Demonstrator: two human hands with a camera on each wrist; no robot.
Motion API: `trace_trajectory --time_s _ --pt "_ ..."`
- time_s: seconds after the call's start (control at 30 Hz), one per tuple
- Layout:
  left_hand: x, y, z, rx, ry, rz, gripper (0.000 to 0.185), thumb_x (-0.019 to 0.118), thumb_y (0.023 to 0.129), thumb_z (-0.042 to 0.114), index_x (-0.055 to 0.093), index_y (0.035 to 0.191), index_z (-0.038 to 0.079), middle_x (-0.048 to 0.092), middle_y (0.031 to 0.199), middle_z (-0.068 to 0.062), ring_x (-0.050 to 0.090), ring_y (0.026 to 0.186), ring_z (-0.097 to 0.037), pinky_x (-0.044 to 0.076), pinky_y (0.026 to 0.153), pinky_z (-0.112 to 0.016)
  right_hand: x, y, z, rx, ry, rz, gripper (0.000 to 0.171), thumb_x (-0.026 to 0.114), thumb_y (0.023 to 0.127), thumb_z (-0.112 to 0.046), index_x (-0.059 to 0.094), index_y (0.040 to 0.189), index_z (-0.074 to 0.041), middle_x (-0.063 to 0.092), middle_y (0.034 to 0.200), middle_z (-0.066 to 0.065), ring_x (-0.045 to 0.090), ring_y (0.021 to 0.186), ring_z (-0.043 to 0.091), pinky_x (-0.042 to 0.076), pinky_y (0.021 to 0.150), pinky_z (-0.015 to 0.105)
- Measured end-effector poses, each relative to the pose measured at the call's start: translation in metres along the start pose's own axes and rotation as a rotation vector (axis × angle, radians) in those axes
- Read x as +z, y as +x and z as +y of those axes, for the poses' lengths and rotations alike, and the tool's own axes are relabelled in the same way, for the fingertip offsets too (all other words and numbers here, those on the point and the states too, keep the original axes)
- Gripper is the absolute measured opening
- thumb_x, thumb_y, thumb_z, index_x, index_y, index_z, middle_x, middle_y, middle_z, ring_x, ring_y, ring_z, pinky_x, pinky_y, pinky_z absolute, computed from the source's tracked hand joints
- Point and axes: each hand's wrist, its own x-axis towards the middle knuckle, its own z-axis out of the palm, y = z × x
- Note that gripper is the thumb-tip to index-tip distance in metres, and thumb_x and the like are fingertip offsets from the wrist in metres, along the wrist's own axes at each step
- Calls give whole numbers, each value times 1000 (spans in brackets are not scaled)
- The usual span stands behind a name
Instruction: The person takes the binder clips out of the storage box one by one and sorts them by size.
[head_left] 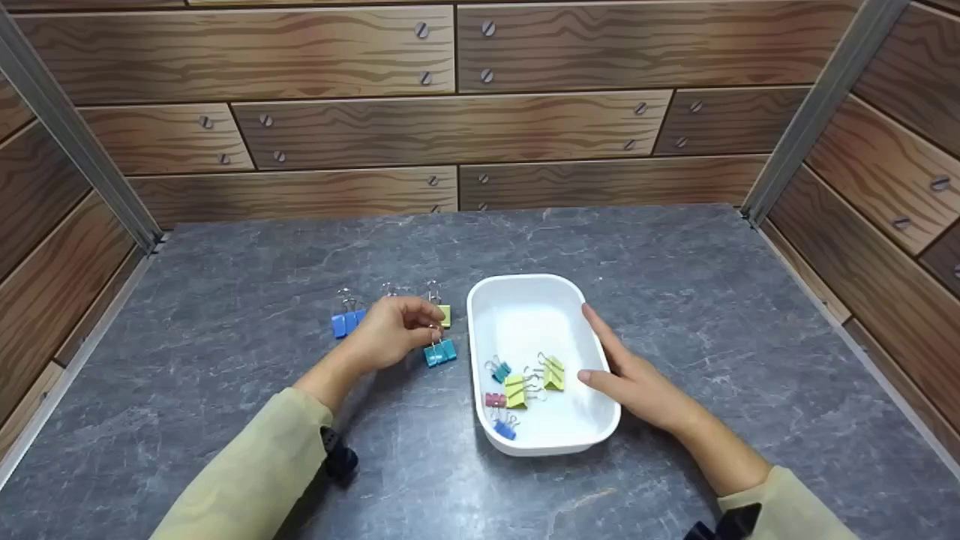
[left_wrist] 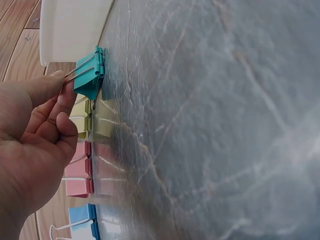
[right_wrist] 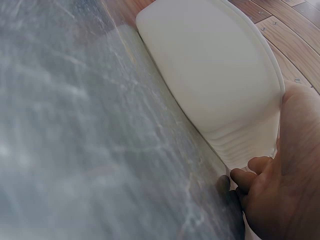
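My left hand (head_left: 391, 330) pinches a teal binder clip (head_left: 440, 352) by its wire handles, left of a white plastic tub (head_left: 525, 304). In the left wrist view the teal clip's body is close to the tabletop; I cannot tell whether it touches. Behind that hand stand a blue binder clip (head_left: 348, 323), a yellow one (head_left: 445, 315) and a pink one (left_wrist: 78, 170), the pink mostly hidden in the head view. My right hand (head_left: 637, 386) grips the tub's right side, thumb over the rim and fingers along the outer wall.
Inside the tub lie yellow binder clips (head_left: 516, 391), a small teal clip (head_left: 501, 371), a small pink clip (head_left: 495, 400) and a small blue clip (head_left: 505, 430). Wood-patterned walls (head_left: 450, 127) bound the grey marbled tabletop (head_left: 247, 300) at the back and sides.
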Motion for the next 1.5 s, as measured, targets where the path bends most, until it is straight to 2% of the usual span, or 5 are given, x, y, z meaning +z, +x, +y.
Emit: trace_trajectory --time_s 0.43,0.73,0.9,1.1,1.5 --pt "-4 1 5 -5 39 50 21 75 96 1 75 116 -5 78 106 -13 72 94 -18 58 81 -26 0 0 1 -19 -20 10 89 67 105 -21 9 172 -26 12 175 19 23 156 37 42 109 24" --pt "-17 -1 39 -2 16 121 18 75 99 8 78 116 4 78 106 -5 71 95 -18 59 81 -32 -1 1 -1 -4 -53 20 89 67 105 -23 10 172 -27 13 175 19 23 156 37 41 111 27" --pt "-9 2 55 61 12 42 20 76 99 8 77 119 4 77 107 -5 72 97 -20 60 84 -34 0 0 -1 -4 -38 19 89 68 104 -23 11 172 -27 16 174 20 28 154 37 44 108 25" --pt "14 9 73 159 33 -86 23 75 98 6 75 120 2 77 109 -8 73 97 -19 61 86 -32 0 1 -1 -18 -22 11 88 67 104 -21 11 172 -26 17 174 22 31 152 39 47 104 23" --pt "62 26 88 190 77 -281 21 76 98 5 77 118 0 79 104 -8 72 94 -11 59 88 -26 0 0 -2 -9 -43 9 88 66 105 -22 9 172 -27 17 173 23 33 151 39 44 107 22"
